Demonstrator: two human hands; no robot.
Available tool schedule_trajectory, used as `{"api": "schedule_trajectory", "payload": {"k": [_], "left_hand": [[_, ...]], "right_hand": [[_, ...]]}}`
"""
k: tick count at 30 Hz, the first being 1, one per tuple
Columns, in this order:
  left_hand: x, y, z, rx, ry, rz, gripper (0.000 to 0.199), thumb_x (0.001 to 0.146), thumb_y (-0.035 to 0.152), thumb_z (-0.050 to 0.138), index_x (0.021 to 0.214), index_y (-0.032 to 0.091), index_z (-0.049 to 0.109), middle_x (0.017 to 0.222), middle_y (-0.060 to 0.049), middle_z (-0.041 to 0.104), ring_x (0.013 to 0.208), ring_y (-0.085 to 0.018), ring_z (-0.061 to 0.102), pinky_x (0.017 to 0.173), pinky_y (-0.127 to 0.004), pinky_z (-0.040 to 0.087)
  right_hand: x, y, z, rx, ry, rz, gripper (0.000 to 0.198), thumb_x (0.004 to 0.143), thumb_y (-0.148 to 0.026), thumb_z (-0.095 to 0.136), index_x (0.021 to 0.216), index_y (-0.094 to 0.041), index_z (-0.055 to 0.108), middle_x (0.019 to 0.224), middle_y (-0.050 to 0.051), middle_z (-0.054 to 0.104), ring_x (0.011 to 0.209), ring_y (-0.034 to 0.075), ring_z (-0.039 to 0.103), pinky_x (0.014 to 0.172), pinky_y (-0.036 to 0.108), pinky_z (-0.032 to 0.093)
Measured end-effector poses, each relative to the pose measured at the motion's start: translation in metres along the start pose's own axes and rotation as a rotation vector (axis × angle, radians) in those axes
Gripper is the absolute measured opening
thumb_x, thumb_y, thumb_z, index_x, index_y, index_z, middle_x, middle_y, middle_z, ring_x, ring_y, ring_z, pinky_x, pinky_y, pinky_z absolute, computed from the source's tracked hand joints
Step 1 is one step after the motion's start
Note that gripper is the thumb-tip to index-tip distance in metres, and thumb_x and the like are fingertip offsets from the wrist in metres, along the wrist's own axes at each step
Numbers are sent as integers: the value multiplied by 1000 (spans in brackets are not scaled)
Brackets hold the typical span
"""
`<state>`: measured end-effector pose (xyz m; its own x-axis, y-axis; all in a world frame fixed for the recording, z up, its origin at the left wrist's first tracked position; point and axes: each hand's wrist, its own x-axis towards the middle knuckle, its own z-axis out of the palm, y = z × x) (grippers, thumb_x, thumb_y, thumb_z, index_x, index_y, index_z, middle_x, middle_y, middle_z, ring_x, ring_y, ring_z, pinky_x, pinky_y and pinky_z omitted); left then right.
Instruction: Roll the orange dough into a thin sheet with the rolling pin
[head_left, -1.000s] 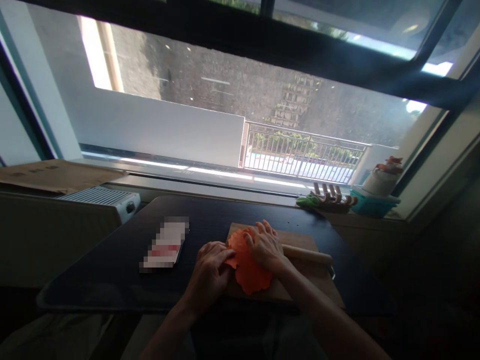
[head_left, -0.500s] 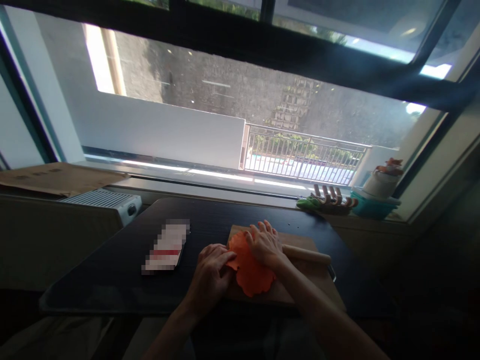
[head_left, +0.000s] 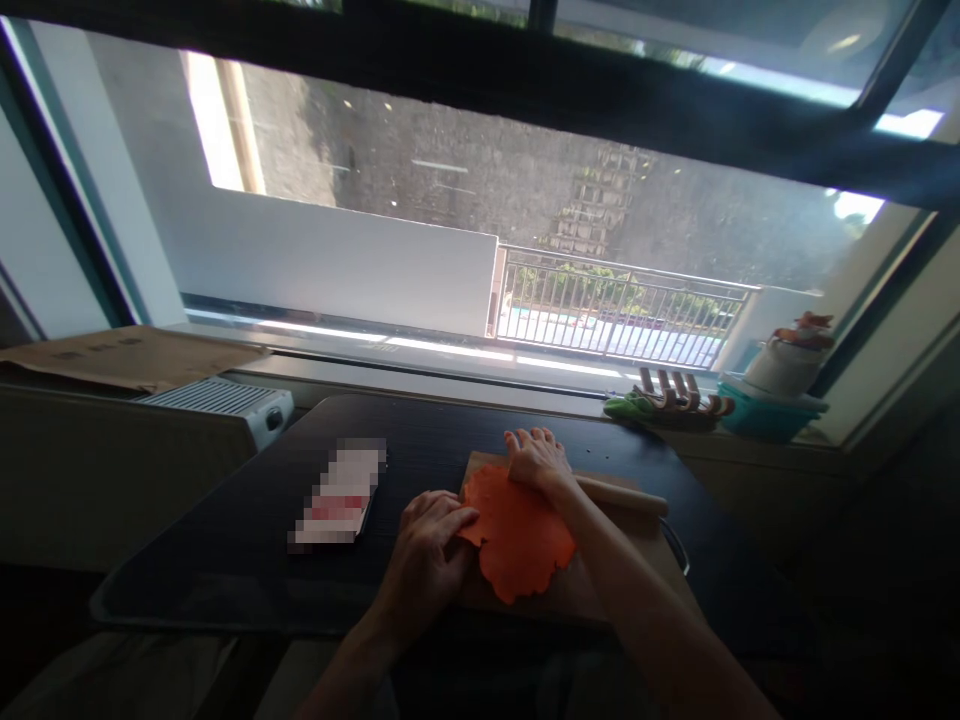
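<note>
A flat orange sheet of dough or clay with a ragged edge lies on a wooden board. My left hand is at its left edge, thumb and curled fingers closed on a small flap there. Over the sheet's far right edge, my right hand rests with its fingers stretched out and holds nothing; part of the palm side is hidden. A wooden rolling pin lies on the board to the right of that hand, its left end behind my wrist.
The board sits on a dark table. A phone with a blurred screen lies at left. Behind are a radiator under a brown paper sheet, a window sill with a teal box, and a green item with striped loops.
My right hand has slid to the far edge of the orange sheet, uncovering more of it. The left hand stays at the left edge. The view has shifted slightly.
</note>
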<state>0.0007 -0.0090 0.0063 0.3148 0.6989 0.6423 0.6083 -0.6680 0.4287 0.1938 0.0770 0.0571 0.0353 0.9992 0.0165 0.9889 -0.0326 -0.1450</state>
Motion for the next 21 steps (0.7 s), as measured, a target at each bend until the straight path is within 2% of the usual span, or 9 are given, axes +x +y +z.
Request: {"api": "schedule_trajectory", "payload": {"k": [5, 7, 10, 15, 18, 21], "left_hand": [[2, 1, -2, -13, -13, -1, 29, 73, 9, 58, 97, 20, 70, 97, -5, 69, 101, -24, 58, 93, -43, 43], [2, 2, -2, -15, -6, -6, 29, 73, 9, 58, 97, 21, 70, 97, -5, 68, 100, -24, 58, 93, -43, 44], [1, 2, -2, -14, -6, -7, 29, 73, 9, 58, 97, 21, 70, 97, -5, 68, 100, -24, 58, 92, -43, 44], [0, 1, -1, -8, 0, -10, 28, 73, 10, 58, 97, 21, 69, 94, -4, 68, 101, -24, 57, 93, -43, 45], [-1, 0, -1, -11, -5, -5, 27, 75, 12, 56, 97, 22, 68, 95, -4, 68, 101, -24, 58, 92, -43, 46], [-1, -1, -2, -18, -8, 1, 28, 76, 12, 55, 97, 22, 68, 96, -4, 68, 101, -24, 58, 91, -43, 47]], "right_hand": [[-55, -9, 13, 73, 128, -81, 55, 96, -53, 21, 126, -22, 56, 142, 10, 43, 139, 30, 22, 107, 46, 22], [-65, -10, 16, 76, 158, -123, 54, 97, -52, 22, 128, -22, 54, 144, 10, 42, 140, 29, 20, 109, 45, 20], [-53, -9, 16, 53, 198, -112, 53, 97, -50, 25, 127, -20, 55, 143, 11, 43, 141, 28, 18, 110, 45, 19], [-6, -4, 8, 104, 154, -22, 51, 96, -48, 27, 116, -18, 63, 139, 15, 45, 138, 33, 23, 106, 51, 24], [4, 5, 3, 226, 185, -50, 44, 97, -42, 29, 113, -19, 64, 133, 13, 49, 130, 28, 37, 102, 42, 32], [-1, 20, 3, 332, 267, -46, 37, 97, -31, 31, 113, -20, 62, 124, 9, 56, 109, 19, 54, 92, 29, 40]]}}
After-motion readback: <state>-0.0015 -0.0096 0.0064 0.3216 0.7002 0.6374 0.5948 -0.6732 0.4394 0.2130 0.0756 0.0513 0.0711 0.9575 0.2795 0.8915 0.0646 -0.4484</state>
